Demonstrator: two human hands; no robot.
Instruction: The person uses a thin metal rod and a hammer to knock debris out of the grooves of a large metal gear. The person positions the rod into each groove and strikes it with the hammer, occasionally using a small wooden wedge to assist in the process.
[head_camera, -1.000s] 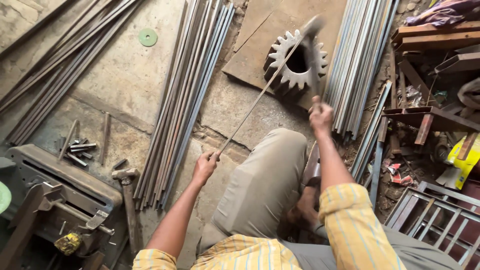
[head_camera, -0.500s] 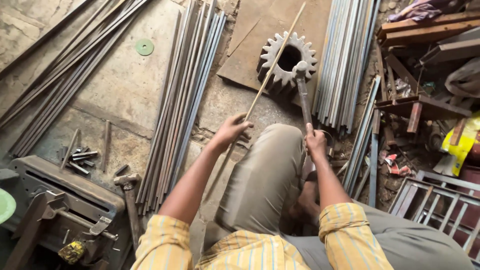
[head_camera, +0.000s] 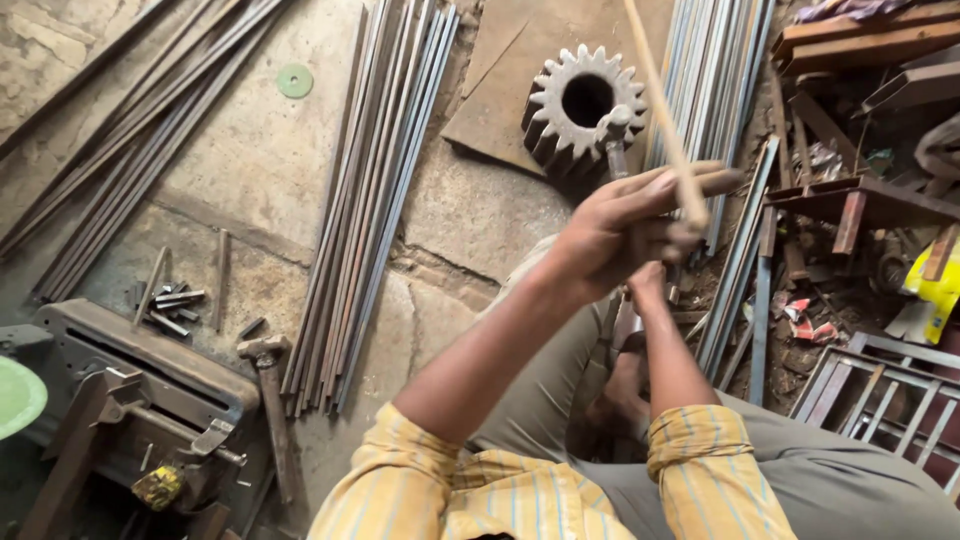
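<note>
My left hand is raised close to the camera and closed around a thin tan rod that slants up to the top edge. Just below and behind it, my right hand is mostly hidden; it grips the handle of a hammer whose head sits at the near rim of a large toothed steel gear. The gear lies flat on a brown board on the floor in front of my knees.
A long bundle of steel rods lies on the concrete floor, with more rods at top left and right. A second hammer, short metal pieces, a grey machine, and scrap metal surround me.
The left hand has lifted the rod off the floor up toward the camera. The right hand brought the hammer down from its raised position to the gear's near edge.
</note>
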